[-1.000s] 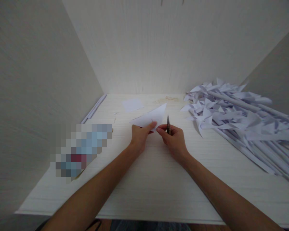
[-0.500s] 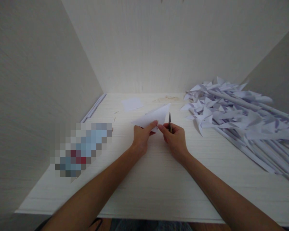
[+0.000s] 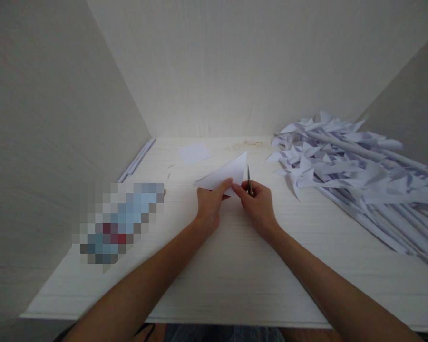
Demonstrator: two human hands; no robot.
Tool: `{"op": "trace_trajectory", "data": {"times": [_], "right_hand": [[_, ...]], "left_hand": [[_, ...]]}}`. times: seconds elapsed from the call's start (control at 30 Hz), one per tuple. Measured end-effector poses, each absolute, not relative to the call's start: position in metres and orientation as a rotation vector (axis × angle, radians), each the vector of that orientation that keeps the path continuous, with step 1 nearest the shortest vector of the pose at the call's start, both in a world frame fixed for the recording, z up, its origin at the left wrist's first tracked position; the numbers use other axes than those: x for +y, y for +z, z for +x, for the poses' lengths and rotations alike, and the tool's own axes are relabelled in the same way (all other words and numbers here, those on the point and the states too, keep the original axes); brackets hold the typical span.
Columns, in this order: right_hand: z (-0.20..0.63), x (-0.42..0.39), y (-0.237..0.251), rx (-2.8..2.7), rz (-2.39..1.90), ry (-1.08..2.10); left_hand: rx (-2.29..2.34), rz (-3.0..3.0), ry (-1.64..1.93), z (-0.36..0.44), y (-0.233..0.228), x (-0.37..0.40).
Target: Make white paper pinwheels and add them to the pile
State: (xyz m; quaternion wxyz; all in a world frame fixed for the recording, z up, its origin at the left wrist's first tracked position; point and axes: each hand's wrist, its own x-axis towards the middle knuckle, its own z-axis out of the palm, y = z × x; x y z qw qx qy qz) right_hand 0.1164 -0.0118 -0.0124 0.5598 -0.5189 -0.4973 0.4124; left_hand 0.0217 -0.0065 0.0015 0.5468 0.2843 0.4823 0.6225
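Observation:
A folded sheet of white paper is held up over the middle of the table, its pointed corner toward the back. My left hand pinches its lower edge, thumb on top. My right hand is closed around a small pair of scissors, the slim pointed blades sticking up toward the back wall. Its thumb and forefinger also touch the lower right edge of the folded paper. The scissors' handles are mostly hidden in the palm, and the blades are apart from the paper.
A flat white paper piece lies behind my left hand. On the right is a large heap of paper pinwheels with rolled paper sticks. More paper rolls lie along the left wall. A blurred-out item rests at left on the table.
The folded paper's top corner has shifted slightly left. My right fingertips have moved slightly left against its edge, and the scissors have tilted a little. The rest of the scene stays put.

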Motion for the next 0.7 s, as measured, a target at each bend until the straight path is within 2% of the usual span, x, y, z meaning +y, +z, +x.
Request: {"op": "trace_trajectory", "data": {"times": [0.37, 0.7], "right_hand": [[0.1156, -0.0116, -0.0109, -1.156, -1.202, 1.028], [0.1136, -0.0115, -0.0147, -0.934, -1.011, 1.258]], "left_hand": [[1.135, 0.688, 1.529, 0.0227, 0.0006, -0.0073], [1.106, 0.591, 1.497, 0.0250, 0.0025, -0.0095]]}}
